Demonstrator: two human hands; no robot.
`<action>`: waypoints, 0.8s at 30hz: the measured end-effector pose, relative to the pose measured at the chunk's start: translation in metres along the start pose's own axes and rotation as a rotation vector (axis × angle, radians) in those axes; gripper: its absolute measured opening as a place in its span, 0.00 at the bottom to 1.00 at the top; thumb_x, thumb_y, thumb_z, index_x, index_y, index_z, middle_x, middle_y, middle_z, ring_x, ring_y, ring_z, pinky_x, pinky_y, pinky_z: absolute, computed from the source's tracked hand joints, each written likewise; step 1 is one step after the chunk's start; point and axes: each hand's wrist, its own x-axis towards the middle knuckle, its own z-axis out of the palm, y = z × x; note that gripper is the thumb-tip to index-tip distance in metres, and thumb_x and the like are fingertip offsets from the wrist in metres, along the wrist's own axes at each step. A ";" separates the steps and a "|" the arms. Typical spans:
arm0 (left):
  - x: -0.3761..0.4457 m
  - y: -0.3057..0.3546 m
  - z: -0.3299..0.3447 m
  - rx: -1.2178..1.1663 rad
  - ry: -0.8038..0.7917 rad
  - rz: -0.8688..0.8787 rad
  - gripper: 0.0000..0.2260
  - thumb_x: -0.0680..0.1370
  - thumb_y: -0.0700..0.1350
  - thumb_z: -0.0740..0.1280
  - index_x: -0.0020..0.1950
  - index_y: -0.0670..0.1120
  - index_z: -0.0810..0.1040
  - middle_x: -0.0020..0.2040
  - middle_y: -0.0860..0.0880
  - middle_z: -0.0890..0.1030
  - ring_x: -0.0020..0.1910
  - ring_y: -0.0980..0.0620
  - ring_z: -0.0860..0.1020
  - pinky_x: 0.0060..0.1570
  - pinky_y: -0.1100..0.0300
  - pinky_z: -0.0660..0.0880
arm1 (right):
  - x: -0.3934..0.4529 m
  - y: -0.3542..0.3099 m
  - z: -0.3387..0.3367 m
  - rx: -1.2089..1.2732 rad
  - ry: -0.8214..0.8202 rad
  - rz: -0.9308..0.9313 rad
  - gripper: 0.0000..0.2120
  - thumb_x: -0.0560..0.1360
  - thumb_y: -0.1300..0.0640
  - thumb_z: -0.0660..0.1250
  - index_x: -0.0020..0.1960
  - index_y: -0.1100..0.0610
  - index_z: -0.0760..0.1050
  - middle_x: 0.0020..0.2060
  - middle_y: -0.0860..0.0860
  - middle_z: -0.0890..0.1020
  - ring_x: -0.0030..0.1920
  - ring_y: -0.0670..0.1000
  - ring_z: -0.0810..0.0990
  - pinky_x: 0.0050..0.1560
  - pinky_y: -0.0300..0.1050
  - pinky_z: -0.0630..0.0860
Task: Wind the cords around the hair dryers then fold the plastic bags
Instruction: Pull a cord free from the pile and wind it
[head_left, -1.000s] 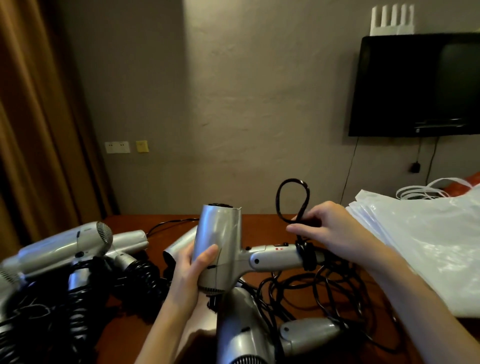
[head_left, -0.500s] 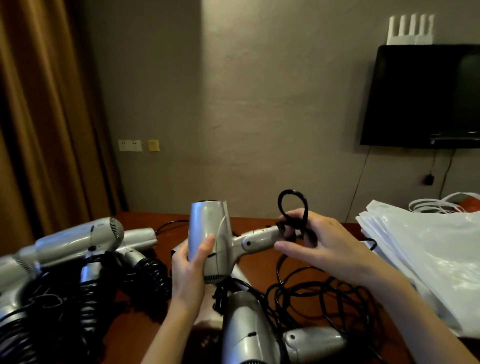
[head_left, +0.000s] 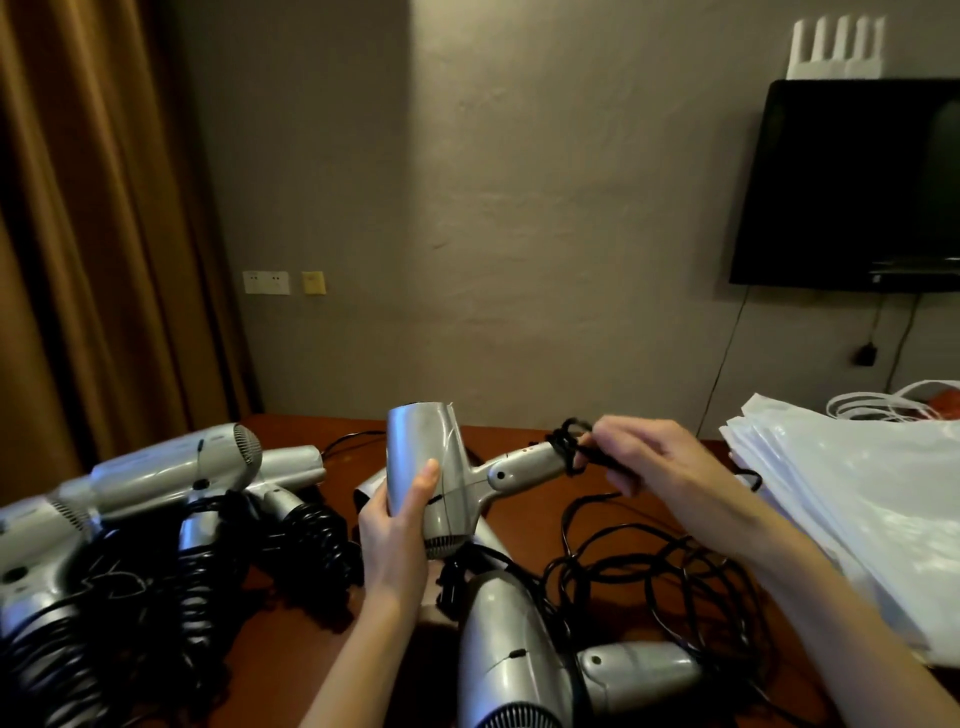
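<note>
1. I see the left hand (head_left: 397, 525) grasping the barrel of a silver hair dryer (head_left: 431, 467), thumb across its side, holding it upright above the wooden table (head_left: 524, 519).
2. The dryer's handle (head_left: 524, 465) points right toward the right hand (head_left: 649, 462), which sits just beyond the handle's end.
3. The right hand pinches the black cord (head_left: 571, 452) where it is looped around the end of the handle; fingers curled on it.
4. The cord's slack (head_left: 649, 561) lies tangled on the table below the right forearm.
5. Another dryer (head_left: 514, 654) lies nearest me, beneath the hands.
6. Dryers with wound cords (head_left: 171, 483) lie left of the left hand.
7. Stacked plastic bags (head_left: 857, 509) lie right of the right hand.
</note>
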 end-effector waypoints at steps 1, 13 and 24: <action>0.000 0.000 0.000 -0.022 0.017 -0.024 0.27 0.58 0.64 0.72 0.46 0.45 0.82 0.39 0.44 0.83 0.39 0.43 0.81 0.44 0.41 0.77 | 0.000 0.001 0.003 -0.008 -0.068 0.002 0.26 0.72 0.34 0.57 0.45 0.56 0.80 0.31 0.47 0.76 0.34 0.43 0.73 0.37 0.35 0.68; -0.005 0.009 0.001 -0.321 -0.194 -0.191 0.29 0.65 0.61 0.71 0.55 0.40 0.83 0.49 0.35 0.82 0.43 0.41 0.80 0.44 0.51 0.73 | -0.001 0.014 0.015 0.203 -0.220 0.201 0.20 0.73 0.36 0.60 0.53 0.45 0.84 0.28 0.44 0.69 0.30 0.42 0.69 0.31 0.33 0.65; -0.006 0.013 0.000 -0.335 -0.311 -0.246 0.32 0.65 0.63 0.69 0.56 0.39 0.81 0.41 0.40 0.81 0.36 0.45 0.79 0.40 0.52 0.72 | 0.004 0.020 0.014 0.463 -0.074 0.280 0.13 0.62 0.55 0.75 0.43 0.61 0.79 0.25 0.47 0.75 0.23 0.43 0.68 0.25 0.33 0.64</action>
